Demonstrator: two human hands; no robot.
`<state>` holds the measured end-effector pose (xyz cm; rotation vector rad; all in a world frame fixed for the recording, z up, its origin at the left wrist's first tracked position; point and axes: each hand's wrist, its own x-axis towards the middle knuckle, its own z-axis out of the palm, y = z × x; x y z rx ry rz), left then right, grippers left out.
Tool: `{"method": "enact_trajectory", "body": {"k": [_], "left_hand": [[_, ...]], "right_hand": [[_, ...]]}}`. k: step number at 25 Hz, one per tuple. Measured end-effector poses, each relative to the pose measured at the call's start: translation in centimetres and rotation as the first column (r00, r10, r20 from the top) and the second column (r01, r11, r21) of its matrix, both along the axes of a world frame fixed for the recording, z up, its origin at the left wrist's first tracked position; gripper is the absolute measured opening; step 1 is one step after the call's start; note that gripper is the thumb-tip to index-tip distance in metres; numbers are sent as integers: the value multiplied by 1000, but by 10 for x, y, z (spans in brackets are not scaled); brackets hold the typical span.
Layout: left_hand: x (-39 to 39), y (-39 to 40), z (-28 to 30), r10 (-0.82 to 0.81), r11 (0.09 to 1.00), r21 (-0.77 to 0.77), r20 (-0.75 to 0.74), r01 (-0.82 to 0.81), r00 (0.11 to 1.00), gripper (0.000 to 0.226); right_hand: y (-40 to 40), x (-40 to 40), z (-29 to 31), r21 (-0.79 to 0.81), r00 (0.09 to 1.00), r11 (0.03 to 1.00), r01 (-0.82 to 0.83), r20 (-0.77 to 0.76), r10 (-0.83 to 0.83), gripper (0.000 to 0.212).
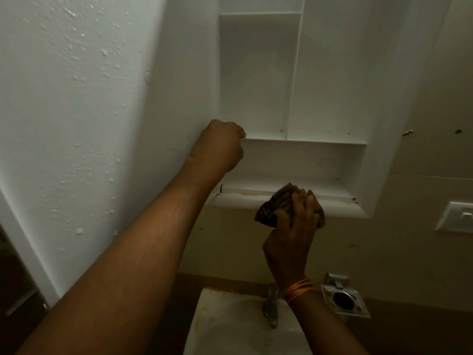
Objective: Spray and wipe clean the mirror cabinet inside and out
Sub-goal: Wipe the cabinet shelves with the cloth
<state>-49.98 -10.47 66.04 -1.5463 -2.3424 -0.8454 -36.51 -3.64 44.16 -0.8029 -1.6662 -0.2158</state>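
The white mirror cabinet [256,85] stands open, with bare shelves and a vertical divider inside. Its door [89,124] is swung out to the left, and the door's white inner face is dotted with droplets. My left hand [220,147] is curled round the door's edge at the level of the lower shelf. My right hand [294,231] grips a bunched brown patterned cloth [271,206]. It presses the cloth against the stained front ledge [238,198] at the cabinet's bottom. No spray bottle is in view.
Below the cabinet sits a white sink [230,324] with a metal tap [271,308]. A metal wall holder [344,301] is fixed to the right of the tap, and a white switch plate [458,216] is on the beige wall at far right.
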Motion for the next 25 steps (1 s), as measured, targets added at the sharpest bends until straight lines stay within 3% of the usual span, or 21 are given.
{"method": "enact_trajectory", "body": {"k": [4, 8, 12, 18, 25], "left_hand": [[-4, 5, -5, -1, 999, 38, -46, 2, 999, 51], [-3, 5, -12, 7, 994, 106, -83, 2, 997, 47], [-3, 3, -19, 23, 983, 185, -131, 2, 991, 50], [-2, 3, -21, 31, 986, 166, -151, -5, 988, 46], [-4, 3, -29, -18, 977, 206, -203, 61, 979, 41]], "right_hand": [[-5, -25, 4, 26, 987, 998, -54, 154, 50, 37], [-24, -60, 14, 42, 907, 982, -185, 393, 154, 42], [-29, -60, 32, -4, 834, 971, -237, 511, 206, 50], [-22, 4, 87, -133, 844, 990, -54, 524, 116, 51], [-8, 26, 103, -198, 751, 979, 56, 654, 90, 58]]}}
